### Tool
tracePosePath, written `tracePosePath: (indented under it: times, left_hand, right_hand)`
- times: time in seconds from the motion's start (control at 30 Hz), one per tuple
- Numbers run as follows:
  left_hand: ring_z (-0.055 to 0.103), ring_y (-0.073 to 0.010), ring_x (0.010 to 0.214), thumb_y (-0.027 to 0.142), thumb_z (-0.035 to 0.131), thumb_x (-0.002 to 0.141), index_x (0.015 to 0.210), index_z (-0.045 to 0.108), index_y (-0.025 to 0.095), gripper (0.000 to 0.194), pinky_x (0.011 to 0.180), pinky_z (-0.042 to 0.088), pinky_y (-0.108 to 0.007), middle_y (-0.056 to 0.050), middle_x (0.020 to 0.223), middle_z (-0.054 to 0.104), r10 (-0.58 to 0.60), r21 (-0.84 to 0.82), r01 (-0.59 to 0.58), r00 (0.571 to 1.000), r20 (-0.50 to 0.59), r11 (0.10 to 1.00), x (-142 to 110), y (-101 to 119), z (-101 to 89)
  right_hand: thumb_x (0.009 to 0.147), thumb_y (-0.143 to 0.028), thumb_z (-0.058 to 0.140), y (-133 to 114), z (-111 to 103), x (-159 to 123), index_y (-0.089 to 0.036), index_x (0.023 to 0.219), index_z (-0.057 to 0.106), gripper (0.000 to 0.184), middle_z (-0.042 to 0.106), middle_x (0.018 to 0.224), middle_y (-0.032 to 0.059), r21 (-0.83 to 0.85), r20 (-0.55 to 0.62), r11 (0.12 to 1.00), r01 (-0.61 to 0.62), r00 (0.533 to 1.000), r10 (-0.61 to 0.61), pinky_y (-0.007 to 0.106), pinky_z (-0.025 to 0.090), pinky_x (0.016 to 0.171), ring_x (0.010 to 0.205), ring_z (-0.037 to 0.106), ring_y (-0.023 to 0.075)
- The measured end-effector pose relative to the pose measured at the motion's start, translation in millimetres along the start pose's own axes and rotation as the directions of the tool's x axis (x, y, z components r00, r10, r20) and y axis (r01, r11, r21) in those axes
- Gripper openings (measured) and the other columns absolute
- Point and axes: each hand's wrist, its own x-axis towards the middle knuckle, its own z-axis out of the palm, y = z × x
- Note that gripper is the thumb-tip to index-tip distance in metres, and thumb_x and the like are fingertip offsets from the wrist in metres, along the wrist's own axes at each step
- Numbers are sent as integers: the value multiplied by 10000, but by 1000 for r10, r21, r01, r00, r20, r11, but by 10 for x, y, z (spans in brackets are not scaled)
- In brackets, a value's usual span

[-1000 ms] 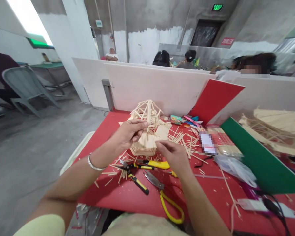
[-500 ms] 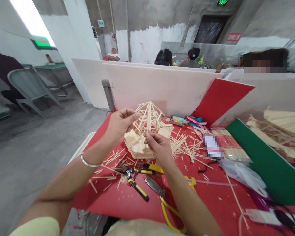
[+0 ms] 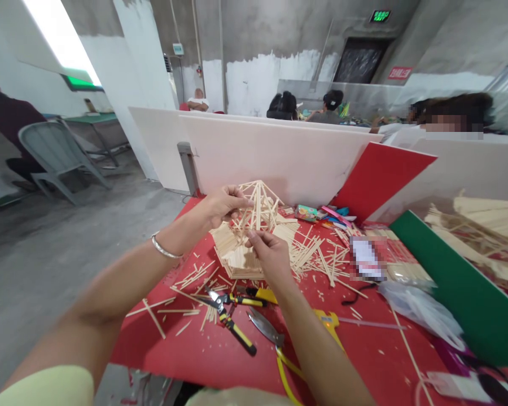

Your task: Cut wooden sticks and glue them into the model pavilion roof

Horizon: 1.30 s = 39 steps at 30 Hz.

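Observation:
A small house model [image 3: 245, 237] built of thin wooden sticks stands on the red table [image 3: 220, 349], with an open stick-frame roof over a stacked base. My left hand [image 3: 224, 204], a bangle on its wrist, is closed with its fingertips pinching the roof frame at the left side. My right hand [image 3: 267, 256] is in front of the model, its fingers pinched on the lower part of the frame. Whether a loose stick is between those fingers I cannot tell.
Loose sticks [image 3: 317, 254] litter the table around the model. Black-and-yellow pliers [image 3: 231, 316], yellow-handled shears [image 3: 275, 344] and a yellow glue gun [image 3: 330, 321] lie near me. White partition [image 3: 279, 152], red board [image 3: 376, 175] and green board [image 3: 457, 276] stand behind and right. People sit beyond.
My right hand rose from the table side of the model to the frame. My left hand shifted slightly on the roof. The view moved a little closer.

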Motion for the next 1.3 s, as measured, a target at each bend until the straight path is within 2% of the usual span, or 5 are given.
tracePosePath:
  times: [0.3, 0.5, 1.3]
  left_hand:
    - [380, -39, 310, 171, 875, 600, 651, 478, 197, 401, 368, 111, -208, 84, 420, 456, 2, 25, -2, 1000, 24, 1000, 72, 23, 1]
    - [371, -39, 293, 119, 824, 667, 663, 467, 195, 365, 358, 109, -211, 94, 398, 438, 5, 53, -5, 1000, -2, 999, 104, 37, 13]
    - [358, -29, 291, 110, 817, 677, 677, 470, 197, 358, 331, 115, -208, 84, 461, 490, -29, 74, 28, 1000, 7, 997, 143, 117, 53]
  right_hand:
    - [768, -523, 699, 80, 20, 76, -166, 704, 715, 363, 626, 613, -16, 36, -16, 999, -5, 1000, 6, 197, 322, 463, 478, 405, 54]
    - [771, -519, 700, 129, 20, 98, -176, 689, 705, 352, 631, 622, -16, 77, -26, 997, -12, 1000, 14, 201, 282, 444, 465, 393, 49]
    - [735, -463, 750, 110, -11, 114, -187, 735, 651, 294, 616, 656, -38, 220, 28, 973, -75, 997, 70, 196, 260, 443, 477, 376, 42]
